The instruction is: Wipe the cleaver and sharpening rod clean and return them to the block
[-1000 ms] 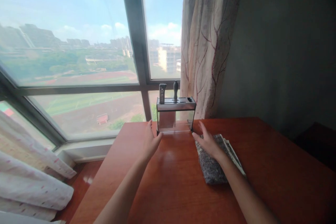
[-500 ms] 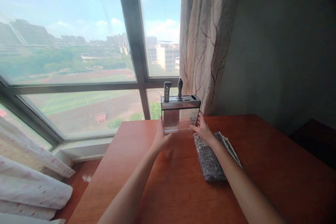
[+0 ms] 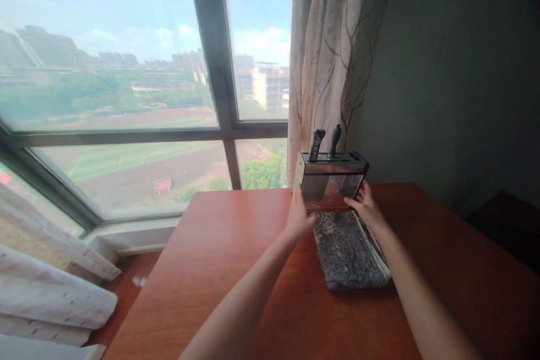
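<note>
Between my two hands is a knife block (image 3: 333,167) with a metal-looking top and a see-through front. Two dark handles rise from its top slots: a flat knife handle (image 3: 316,145) on the left and a rounder dark handle (image 3: 334,140) beside it. My left hand (image 3: 299,216) grips the block's left side, thumb toward the front. Around the lower right corner curl the fingers of my right hand (image 3: 366,205). A folded grey speckled cloth (image 3: 348,250) lies on the table just in front of the block, partly beneath my right wrist.
The reddish-brown wooden table (image 3: 202,270) fills the lower view, its far edge running beneath the window. Behind the block hangs a patterned curtain (image 3: 327,50). A dark window frame (image 3: 225,90) stands at the back, and a white curtain (image 3: 54,298) hangs low on the left.
Both hands have carried the knife block to the right, so it now stands behind the grey cloth. The cloth stays where it was.
</note>
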